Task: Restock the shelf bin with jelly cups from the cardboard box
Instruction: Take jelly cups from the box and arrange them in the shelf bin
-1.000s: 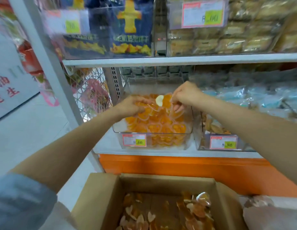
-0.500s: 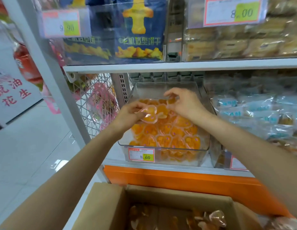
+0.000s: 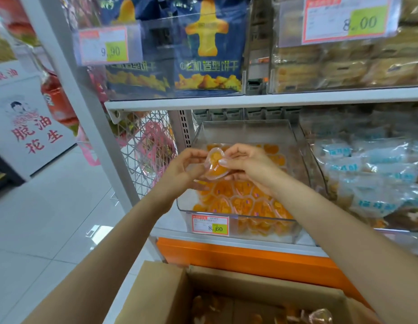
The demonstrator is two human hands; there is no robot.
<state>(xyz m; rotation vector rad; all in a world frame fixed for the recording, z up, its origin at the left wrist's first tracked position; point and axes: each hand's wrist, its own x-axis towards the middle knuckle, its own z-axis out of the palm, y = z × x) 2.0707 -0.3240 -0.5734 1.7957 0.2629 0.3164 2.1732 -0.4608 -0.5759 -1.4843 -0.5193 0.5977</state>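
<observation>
A clear plastic shelf bin (image 3: 245, 129) on the lower shelf holds several orange heart-shaped jelly cups (image 3: 240, 202), with a price tag reading 8.60 on its front. Both hands are raised over the bin and hold one jelly cup (image 3: 215, 164) between them. My left hand (image 3: 182, 169) grips its left side. My right hand (image 3: 247, 162) pinches its right side, thumb on top. An open cardboard box (image 3: 170, 291) at the bottom of the view contains more jelly cups (image 3: 318, 316).
A bin of blue-wrapped snacks (image 3: 376, 178) stands right of the jelly bin. The shelf above (image 3: 261, 99) carries biscuit bags and packaged cakes. A white upright post (image 3: 86, 108) and a wire mesh panel (image 3: 145, 164) stand at the left. Tiled floor (image 3: 39, 218) lies at the left.
Both hands have lifted one jelly cup up off the pile in the bin and now hold it between them. The view has risen, showing less of the box.
</observation>
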